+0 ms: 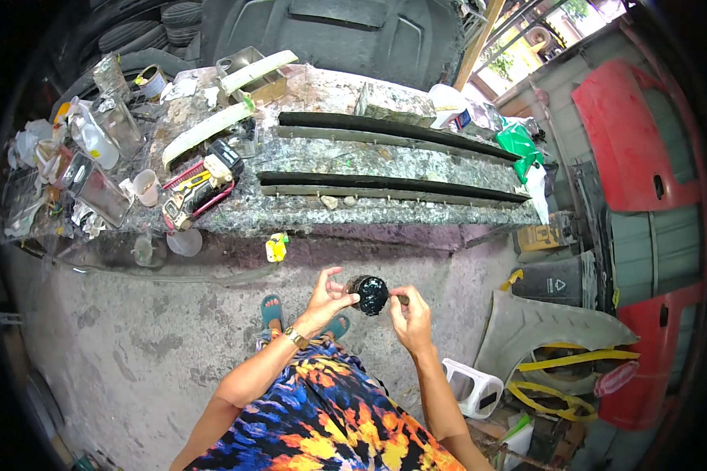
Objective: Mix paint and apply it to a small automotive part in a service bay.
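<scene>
In the head view, my left hand [322, 302] grips a round container [371, 292] whose top is glossy black, perhaps paint. My right hand [408, 318] is just right of it, fingers pinched on a small dark item at its rim, too small to name. Beyond my hands, two long black strips [385, 128] [393, 186] lie on a paint-spattered workbench [448, 213]. A yellow crumpled piece [276, 247] hangs by the bench's front edge.
Bottles [98, 141], cups [145, 188], tools [200, 188] and pale curved parts [208, 129] crowd the bench's left. Green plastic [514, 141] sits right. Red doors [620, 133], a grey fender [526, 326] and a white panel [471, 388] line the right side. Concrete floor [141, 337] surrounds my feet.
</scene>
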{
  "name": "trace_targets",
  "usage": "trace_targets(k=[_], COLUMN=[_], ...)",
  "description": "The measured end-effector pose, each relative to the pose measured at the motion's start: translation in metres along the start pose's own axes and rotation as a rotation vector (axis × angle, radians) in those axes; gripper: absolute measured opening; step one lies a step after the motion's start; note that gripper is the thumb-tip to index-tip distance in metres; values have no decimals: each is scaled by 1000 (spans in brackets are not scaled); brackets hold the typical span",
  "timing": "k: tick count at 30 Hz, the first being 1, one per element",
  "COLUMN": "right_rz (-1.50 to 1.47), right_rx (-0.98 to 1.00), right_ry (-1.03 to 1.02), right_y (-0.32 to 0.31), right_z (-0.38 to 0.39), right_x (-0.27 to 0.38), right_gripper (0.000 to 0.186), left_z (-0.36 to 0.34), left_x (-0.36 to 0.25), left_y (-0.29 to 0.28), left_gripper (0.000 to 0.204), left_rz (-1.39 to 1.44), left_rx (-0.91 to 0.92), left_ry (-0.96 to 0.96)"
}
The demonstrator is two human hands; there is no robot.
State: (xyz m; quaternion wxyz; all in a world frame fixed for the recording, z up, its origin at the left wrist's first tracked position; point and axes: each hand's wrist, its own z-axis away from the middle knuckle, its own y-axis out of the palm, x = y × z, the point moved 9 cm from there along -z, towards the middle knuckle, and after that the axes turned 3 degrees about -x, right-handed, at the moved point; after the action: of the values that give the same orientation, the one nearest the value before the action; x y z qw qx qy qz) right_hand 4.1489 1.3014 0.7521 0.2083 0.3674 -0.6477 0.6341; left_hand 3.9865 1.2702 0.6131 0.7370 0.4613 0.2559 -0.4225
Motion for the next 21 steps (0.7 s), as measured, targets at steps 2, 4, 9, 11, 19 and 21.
trace_targets(k=[2,4,9,11,19,21], right_rz=[-18,-20,76,-8,-91,-157], right_rx=[7,77,13,20,33,44], right_ry=[-42,-81,-57,-99,9,36], right_y=[9,15,6,16,17,6], right_z=[-1,3,-1,-2,1,3], right_x=[13,25,6,21,6,14], right_gripper=[9,10,11,12,9,9], left_z=[-2,-1,2,1,-1,-3], left_x=[2,4,4,4,7,5], left_y=[2,0,-2,-2,-1,-3], left_gripper=[83,82,81,82,84,84], left_rz=[64,57,15,7,24,26], left_rx=[28,23,4,9,13,17], left_ry=[-14,-8,-7,-25,-36,-28])
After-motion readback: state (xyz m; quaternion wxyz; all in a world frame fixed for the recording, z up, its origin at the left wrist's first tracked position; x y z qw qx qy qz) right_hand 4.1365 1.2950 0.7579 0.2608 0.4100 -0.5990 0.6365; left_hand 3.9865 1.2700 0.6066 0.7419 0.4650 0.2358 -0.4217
